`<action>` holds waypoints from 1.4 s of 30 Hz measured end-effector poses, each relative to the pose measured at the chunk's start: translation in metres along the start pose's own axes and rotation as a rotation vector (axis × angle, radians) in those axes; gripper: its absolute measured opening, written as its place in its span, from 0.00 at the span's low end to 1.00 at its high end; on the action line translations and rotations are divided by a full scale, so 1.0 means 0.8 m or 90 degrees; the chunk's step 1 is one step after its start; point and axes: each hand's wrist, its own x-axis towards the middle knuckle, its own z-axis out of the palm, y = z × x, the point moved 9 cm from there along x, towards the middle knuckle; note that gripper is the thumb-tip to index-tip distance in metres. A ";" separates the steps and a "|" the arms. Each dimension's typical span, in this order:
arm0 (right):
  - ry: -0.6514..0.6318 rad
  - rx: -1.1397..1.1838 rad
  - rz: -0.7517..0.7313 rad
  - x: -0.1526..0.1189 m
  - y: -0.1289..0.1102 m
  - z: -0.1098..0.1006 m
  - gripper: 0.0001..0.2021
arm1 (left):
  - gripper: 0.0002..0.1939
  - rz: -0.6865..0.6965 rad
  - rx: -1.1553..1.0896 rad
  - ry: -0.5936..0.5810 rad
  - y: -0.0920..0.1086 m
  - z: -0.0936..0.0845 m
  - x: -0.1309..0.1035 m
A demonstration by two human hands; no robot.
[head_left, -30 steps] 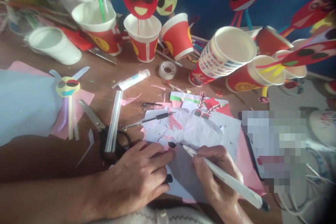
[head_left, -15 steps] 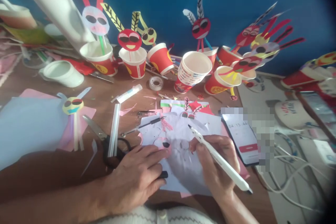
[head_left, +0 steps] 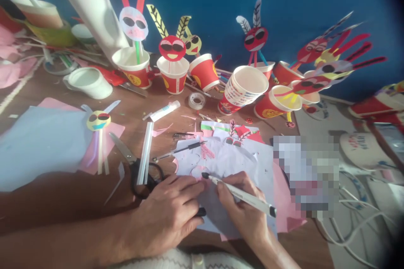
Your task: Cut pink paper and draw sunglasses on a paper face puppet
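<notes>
Pinching a light-looking marker (head_left: pixel 249 197) near its tip (head_left: pixel 205 175) in our right hand (head_left: pixel 246 221), we pin a flimsy-looking pink disc (head_left: pixel 196 172) by its edge, left hand (head_left: pixel 175 209) clasping a black cap (head_left: pixel 202 211).

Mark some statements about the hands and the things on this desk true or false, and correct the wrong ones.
1. The right hand holds a white marker. True.
2. The scissors lie near the left hand. True.
3. The left hand is raised well off the white paper. False: it rests on it.
4. The tape roll sits inside a cup. False: it lies on the desk.
5. The marker's tip is close to the left hand. True.
6. The figure lying left of the scissors has a red face. False: the face is yellow.
</notes>
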 end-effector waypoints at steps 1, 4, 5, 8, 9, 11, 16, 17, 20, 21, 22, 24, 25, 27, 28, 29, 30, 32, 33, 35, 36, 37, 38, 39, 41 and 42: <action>-0.003 -0.005 0.001 0.001 0.000 0.001 0.08 | 0.09 0.003 0.001 0.003 0.000 -0.001 0.001; -0.002 -0.023 -0.002 0.001 0.003 0.002 0.08 | 0.10 0.014 -0.002 0.017 0.001 -0.007 0.004; -0.003 -0.029 -0.003 0.001 0.004 0.002 0.08 | 0.10 0.015 -0.005 0.019 0.001 -0.008 0.005; -0.005 -0.033 -0.003 -0.001 0.008 0.004 0.08 | 0.10 0.012 -0.017 0.014 -0.001 -0.007 0.006; -0.004 -0.030 -0.004 -0.001 0.009 0.004 0.08 | 0.10 0.011 -0.020 0.014 -0.002 -0.007 0.006; -0.003 -0.026 -0.010 -0.002 0.009 0.005 0.08 | 0.10 0.008 -0.025 0.015 -0.003 -0.006 0.006; -0.022 -0.012 -0.027 -0.001 0.008 0.007 0.07 | 0.09 0.000 -0.024 0.015 -0.005 -0.001 0.006; -0.023 -0.012 -0.031 -0.001 0.007 0.007 0.06 | 0.09 0.000 -0.026 0.014 -0.005 0.000 0.006; -0.021 -0.027 -0.041 0.000 0.005 0.007 0.06 | 0.09 0.006 -0.024 0.008 -0.004 0.000 0.006; -0.022 -0.035 -0.042 0.001 0.004 0.007 0.06 | 0.10 0.009 -0.020 0.007 -0.003 0.000 0.006; -0.022 -0.042 -0.041 0.001 0.004 0.008 0.05 | 0.10 0.011 -0.018 0.005 -0.003 -0.001 0.006; -0.022 -0.049 -0.038 0.000 0.003 0.008 0.05 | 0.10 0.016 -0.016 0.001 -0.002 0.000 0.006; -0.022 -0.048 -0.035 0.000 0.003 0.008 0.06 | 0.10 0.016 -0.017 -0.001 -0.002 0.000 0.006; -0.021 -0.041 -0.032 -0.001 0.003 0.009 0.06 | 0.10 0.013 -0.015 -0.003 -0.002 0.001 0.006; -0.022 -0.038 -0.031 -0.001 0.003 0.009 0.06 | 0.10 0.011 -0.013 -0.003 -0.003 0.002 0.006; -0.023 -0.037 -0.030 0.000 0.003 0.009 0.06 | 0.10 0.010 -0.010 -0.002 -0.003 0.002 0.006; -0.023 -0.036 -0.030 0.000 0.003 0.009 0.05 | 0.10 0.010 -0.008 0.000 -0.003 0.002 0.006; -0.023 -0.035 -0.032 0.002 0.003 0.010 0.05 | 0.10 0.012 -0.009 -0.001 -0.003 0.001 0.006; -0.024 -0.033 -0.034 0.002 0.003 0.011 0.05 | 0.09 0.011 -0.011 -0.001 -0.003 0.001 0.006; -0.031 -0.032 -0.038 0.003 0.002 0.013 0.05 | 0.09 0.010 -0.015 -0.001 -0.003 -0.001 0.005; -0.036 -0.034 -0.039 0.004 0.002 0.014 0.06 | 0.09 0.011 -0.014 -0.002 -0.003 -0.001 0.005; -0.041 -0.037 -0.038 0.004 0.002 0.015 0.06 | 0.09 0.010 -0.013 -0.003 -0.003 -0.002 0.006; -0.044 -0.039 -0.037 0.003 0.001 0.016 0.06 | 0.09 0.011 -0.011 -0.005 -0.002 -0.002 0.006; -0.047 -0.039 -0.035 0.003 0.001 0.017 0.06 | 0.09 0.012 -0.010 -0.007 -0.002 -0.001 0.006; -0.050 -0.033 -0.036 0.002 0.001 0.017 0.06 | 0.09 0.011 -0.007 -0.012 -0.003 0.000 0.007; -0.051 -0.029 -0.038 0.002 0.000 0.017 0.06 | 0.10 0.012 -0.006 -0.012 -0.003 0.000 0.008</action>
